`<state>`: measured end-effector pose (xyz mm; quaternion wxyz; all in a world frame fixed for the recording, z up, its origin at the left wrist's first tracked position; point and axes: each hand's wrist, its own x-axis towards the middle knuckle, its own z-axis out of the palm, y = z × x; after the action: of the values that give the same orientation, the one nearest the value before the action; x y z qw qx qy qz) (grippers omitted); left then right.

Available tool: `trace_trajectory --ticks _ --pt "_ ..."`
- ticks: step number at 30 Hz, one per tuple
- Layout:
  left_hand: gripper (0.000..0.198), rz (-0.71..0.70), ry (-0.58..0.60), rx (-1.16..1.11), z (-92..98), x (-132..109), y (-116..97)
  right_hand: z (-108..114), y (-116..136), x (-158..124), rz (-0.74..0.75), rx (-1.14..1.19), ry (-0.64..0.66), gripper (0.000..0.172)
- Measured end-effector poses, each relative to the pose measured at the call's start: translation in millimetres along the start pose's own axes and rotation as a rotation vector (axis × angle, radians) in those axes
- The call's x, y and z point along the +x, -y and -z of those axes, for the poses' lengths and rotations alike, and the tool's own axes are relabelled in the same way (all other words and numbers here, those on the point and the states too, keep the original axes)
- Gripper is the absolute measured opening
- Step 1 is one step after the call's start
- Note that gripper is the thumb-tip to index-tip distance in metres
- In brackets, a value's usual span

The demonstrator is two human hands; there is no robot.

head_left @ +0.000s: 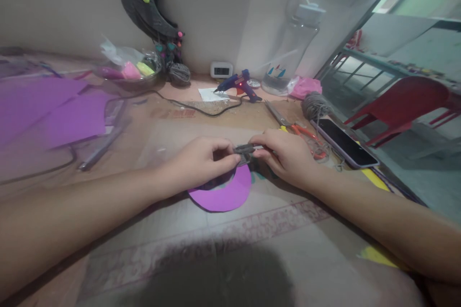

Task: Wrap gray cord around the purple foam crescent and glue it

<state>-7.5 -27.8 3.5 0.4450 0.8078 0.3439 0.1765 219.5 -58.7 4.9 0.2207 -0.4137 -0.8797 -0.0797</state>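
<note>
"What are they gripping?"
"The left hand (209, 157) and right hand (287, 156) both pinch that dark grey bundle (244, 150), by the purple ring's (230, 197) far edge on the worktop (140, 120)."

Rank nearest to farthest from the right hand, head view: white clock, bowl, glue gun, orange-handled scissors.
1. Orange-handled scissors: just beyond the right hand.
2. Glue gun: farther back, toward the left.
3. White clock: behind the glue gun, by the wall.
4. Bowl: far left.
</note>
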Motion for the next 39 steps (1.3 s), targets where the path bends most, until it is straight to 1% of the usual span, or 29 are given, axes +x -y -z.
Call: trace_trajectory --ticks 7,11,24,33,39 --pt "0.029 -0.055 -0.017 0.075 0.2 1.7 -0.7 -0.1 1.8 0.5 0.026 -0.045 -0.02 0.04" --pt "0.028 -0.055 -0.008 0.073 -0.4 1.7 -1.2 0.3 2.2 0.3 0.007 -0.021 -0.005 0.037" --pt "0.029 -0.113 -0.02 0.101 0.0 2.4 1.5 0.2 2.5 1.9 0.012 -0.009 -0.017 0.034" --pt "0.028 -0.114 -0.028 0.111 -0.5 3.1 0.6 0.4 1.0 1.7 -0.015 0.02 -0.005 0.035" --pt "0.028 -0.091 -0.008 0.05 0.1 1.3 -1.3 0.8 0.1 0.2 -0.061 0.078 0.008 0.035"
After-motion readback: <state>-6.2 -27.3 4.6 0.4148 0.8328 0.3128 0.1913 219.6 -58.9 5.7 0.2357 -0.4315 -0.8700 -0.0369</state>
